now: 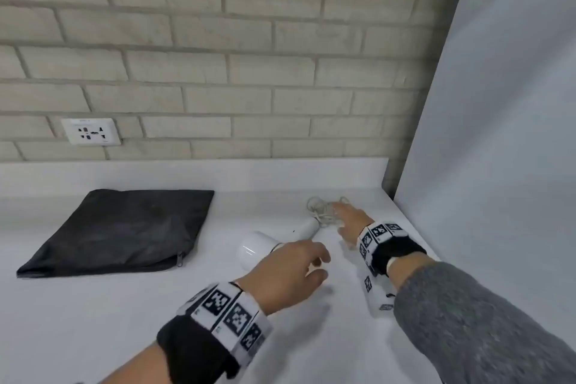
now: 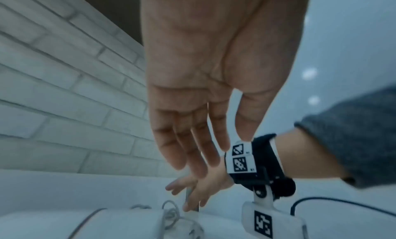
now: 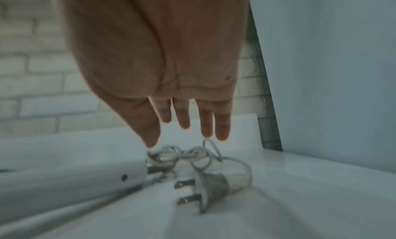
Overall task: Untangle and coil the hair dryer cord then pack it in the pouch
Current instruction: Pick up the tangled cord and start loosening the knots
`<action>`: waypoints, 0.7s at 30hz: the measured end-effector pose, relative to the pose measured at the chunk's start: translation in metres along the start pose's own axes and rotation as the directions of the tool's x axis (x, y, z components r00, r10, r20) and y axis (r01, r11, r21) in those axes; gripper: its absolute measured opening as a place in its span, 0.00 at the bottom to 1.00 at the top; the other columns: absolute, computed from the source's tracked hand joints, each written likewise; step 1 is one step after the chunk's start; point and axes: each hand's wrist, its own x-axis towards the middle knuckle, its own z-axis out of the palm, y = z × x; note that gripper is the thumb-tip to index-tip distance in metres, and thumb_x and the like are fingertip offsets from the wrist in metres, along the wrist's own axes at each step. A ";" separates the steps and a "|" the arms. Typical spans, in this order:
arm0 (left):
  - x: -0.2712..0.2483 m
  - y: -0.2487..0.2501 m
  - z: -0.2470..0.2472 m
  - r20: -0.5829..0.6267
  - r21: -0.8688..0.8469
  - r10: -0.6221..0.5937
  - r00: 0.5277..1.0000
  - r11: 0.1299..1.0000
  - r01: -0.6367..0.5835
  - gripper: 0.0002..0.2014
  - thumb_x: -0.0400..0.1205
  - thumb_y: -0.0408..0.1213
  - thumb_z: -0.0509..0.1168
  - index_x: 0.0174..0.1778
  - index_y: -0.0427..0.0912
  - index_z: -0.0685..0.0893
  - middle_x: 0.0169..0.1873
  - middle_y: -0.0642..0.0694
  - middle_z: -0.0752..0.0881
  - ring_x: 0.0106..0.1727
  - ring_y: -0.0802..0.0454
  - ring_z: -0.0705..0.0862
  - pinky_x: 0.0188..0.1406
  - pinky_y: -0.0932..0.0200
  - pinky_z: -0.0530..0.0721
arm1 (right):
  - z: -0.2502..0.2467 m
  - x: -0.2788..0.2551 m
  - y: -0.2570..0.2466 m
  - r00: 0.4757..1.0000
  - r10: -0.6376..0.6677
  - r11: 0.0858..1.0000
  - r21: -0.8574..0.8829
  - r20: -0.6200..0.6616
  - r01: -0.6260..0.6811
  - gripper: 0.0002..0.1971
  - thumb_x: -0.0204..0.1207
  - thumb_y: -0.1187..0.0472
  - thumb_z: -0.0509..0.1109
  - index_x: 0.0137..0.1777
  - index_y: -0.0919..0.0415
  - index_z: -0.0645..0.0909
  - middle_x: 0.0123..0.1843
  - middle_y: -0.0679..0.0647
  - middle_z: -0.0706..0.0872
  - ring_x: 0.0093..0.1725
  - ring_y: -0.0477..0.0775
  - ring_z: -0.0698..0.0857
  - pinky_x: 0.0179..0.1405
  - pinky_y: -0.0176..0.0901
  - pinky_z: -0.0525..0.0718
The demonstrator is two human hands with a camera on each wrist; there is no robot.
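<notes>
A white hair dryer (image 1: 274, 241) lies on the white counter (image 1: 93, 321), its handle pointing right toward a tangled white cord (image 1: 322, 210). In the right wrist view the cord (image 3: 193, 156) is knotted beside the plug (image 3: 212, 190), which lies on the counter. My right hand (image 1: 349, 221) hovers over the tangle with straight, spread fingers (image 3: 222, 129) and holds nothing. My left hand (image 1: 290, 271) floats just in front of the dryer body, fingers (image 2: 193, 149) loosely extended, empty. A black zip pouch (image 1: 121, 231) lies flat at the left.
A brick wall (image 1: 218, 56) runs along the back with a white socket (image 1: 91, 131) above the counter's upstand. A grey-white panel (image 1: 498, 134) closes off the right side, close to the cord.
</notes>
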 end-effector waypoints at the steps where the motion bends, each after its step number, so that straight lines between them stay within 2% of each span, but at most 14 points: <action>1: 0.013 0.002 0.003 0.014 0.029 -0.031 0.999 0.999 0.031 0.15 0.82 0.42 0.59 0.64 0.47 0.76 0.60 0.48 0.81 0.58 0.50 0.80 0.58 0.58 0.77 | 0.003 0.006 0.000 1.000 0.009 1.000 -0.025 -0.022 -0.010 0.31 0.77 0.71 0.59 0.79 0.58 0.54 0.80 0.60 0.63 0.75 0.64 0.69 0.69 0.51 0.71; 3: 0.032 0.004 0.007 0.024 0.072 -0.070 0.997 0.995 0.068 0.17 0.82 0.41 0.58 0.67 0.46 0.74 0.63 0.46 0.79 0.62 0.49 0.78 0.60 0.56 0.75 | 0.011 0.016 0.004 0.999 -0.023 0.992 -0.124 -0.048 0.017 0.32 0.76 0.72 0.58 0.80 0.59 0.52 0.81 0.59 0.60 0.81 0.59 0.58 0.78 0.48 0.58; 5: 0.047 0.005 0.011 0.040 0.098 -0.095 0.995 0.991 0.091 0.18 0.82 0.40 0.58 0.68 0.44 0.73 0.65 0.44 0.77 0.65 0.47 0.76 0.62 0.54 0.73 | 0.018 0.022 0.006 0.999 -0.023 0.970 -0.243 -0.036 0.014 0.31 0.78 0.68 0.58 0.80 0.59 0.52 0.82 0.58 0.57 0.82 0.58 0.52 0.80 0.46 0.45; 7: 0.056 -0.002 0.015 0.043 0.101 -0.130 0.991 0.987 0.125 0.18 0.82 0.39 0.58 0.67 0.42 0.73 0.66 0.43 0.77 0.66 0.46 0.75 0.63 0.53 0.73 | 0.024 0.026 0.007 0.999 0.049 0.944 -0.327 -0.009 -0.050 0.29 0.77 0.63 0.60 0.78 0.57 0.58 0.81 0.59 0.59 0.82 0.61 0.53 0.80 0.52 0.47; 9: 0.063 -0.007 0.017 0.033 0.111 -0.148 0.989 0.983 0.143 0.17 0.82 0.38 0.58 0.67 0.41 0.74 0.65 0.42 0.77 0.65 0.45 0.76 0.62 0.53 0.74 | 0.027 0.025 0.006 0.992 0.128 0.927 -0.358 0.024 -0.111 0.25 0.75 0.60 0.63 0.73 0.54 0.67 0.78 0.59 0.63 0.80 0.65 0.54 0.78 0.58 0.54; 12: 0.066 -0.013 0.022 0.026 0.099 -0.186 0.982 0.978 0.182 0.16 0.81 0.37 0.58 0.65 0.39 0.76 0.63 0.40 0.79 0.62 0.44 0.78 0.58 0.55 0.75 | 0.037 0.025 0.010 0.990 0.136 0.930 -0.349 0.044 -0.113 0.20 0.71 0.54 0.63 0.65 0.49 0.73 0.71 0.59 0.71 0.73 0.66 0.66 0.75 0.62 0.63; 14: 0.068 -0.017 0.024 0.011 0.058 -0.238 0.971 0.970 0.237 0.15 0.82 0.36 0.57 0.64 0.38 0.75 0.62 0.39 0.80 0.62 0.44 0.79 0.54 0.56 0.75 | 0.034 0.015 0.005 0.993 0.106 0.973 -0.212 0.051 -0.093 0.19 0.74 0.54 0.62 0.65 0.52 0.74 0.67 0.59 0.78 0.67 0.64 0.76 0.69 0.56 0.73; 15: 0.069 -0.018 0.025 0.011 0.031 -0.275 0.962 0.961 0.274 0.16 0.83 0.36 0.56 0.65 0.37 0.74 0.62 0.39 0.80 0.62 0.43 0.79 0.53 0.57 0.75 | 0.027 0.007 0.000 0.992 0.094 0.991 -0.099 0.081 -0.086 0.16 0.77 0.56 0.61 0.64 0.56 0.75 0.62 0.59 0.81 0.61 0.62 0.80 0.61 0.52 0.79; 16: 0.070 -0.019 0.026 0.008 -0.003 -0.310 0.951 0.951 0.310 0.16 0.84 0.38 0.55 0.66 0.36 0.72 0.62 0.37 0.80 0.61 0.42 0.80 0.52 0.56 0.75 | 0.020 0.000 -0.006 0.990 0.070 0.995 0.057 0.119 -0.077 0.12 0.79 0.58 0.60 0.60 0.57 0.75 0.54 0.57 0.84 0.52 0.59 0.84 0.49 0.46 0.83; 17: 0.070 -0.018 0.026 0.006 -0.050 -0.356 0.935 0.933 0.355 0.18 0.85 0.41 0.53 0.66 0.35 0.72 0.61 0.36 0.80 0.61 0.41 0.81 0.51 0.54 0.76 | 0.012 -0.006 -0.011 0.987 0.042 0.970 0.232 0.155 -0.078 0.06 0.80 0.60 0.60 0.54 0.56 0.75 0.45 0.55 0.84 0.42 0.55 0.85 0.35 0.41 0.83; 18: 0.070 -0.016 0.026 0.007 -0.117 -0.399 0.917 0.910 0.397 0.20 0.86 0.46 0.50 0.64 0.34 0.72 0.59 0.35 0.82 0.58 0.39 0.83 0.50 0.52 0.78 | 0.004 -0.013 -0.016 0.984 0.004 0.910 0.408 0.180 -0.079 0.02 0.79 0.62 0.61 0.50 0.57 0.73 0.39 0.55 0.83 0.35 0.53 0.83 0.26 0.38 0.81; 19: 0.069 -0.015 0.026 0.011 -0.218 -0.430 0.903 0.880 0.422 0.23 0.85 0.50 0.48 0.59 0.34 0.74 0.54 0.34 0.83 0.54 0.38 0.85 0.49 0.49 0.81 | -0.004 -0.019 -0.020 0.981 -0.025 0.832 0.548 0.195 -0.088 0.02 0.79 0.65 0.60 0.47 0.58 0.73 0.36 0.56 0.83 0.32 0.53 0.83 0.22 0.38 0.79; 21: 0.069 -0.012 0.024 0.008 -0.466 -0.430 0.903 0.797 0.384 0.26 0.84 0.56 0.45 0.49 0.36 0.77 0.46 0.37 0.84 0.45 0.39 0.86 0.45 0.48 0.85 | -0.016 -0.030 -0.025 0.976 -0.088 0.656 0.749 0.197 -0.092 0.07 0.78 0.69 0.57 0.47 0.61 0.76 0.36 0.61 0.84 0.30 0.58 0.84 0.21 0.40 0.80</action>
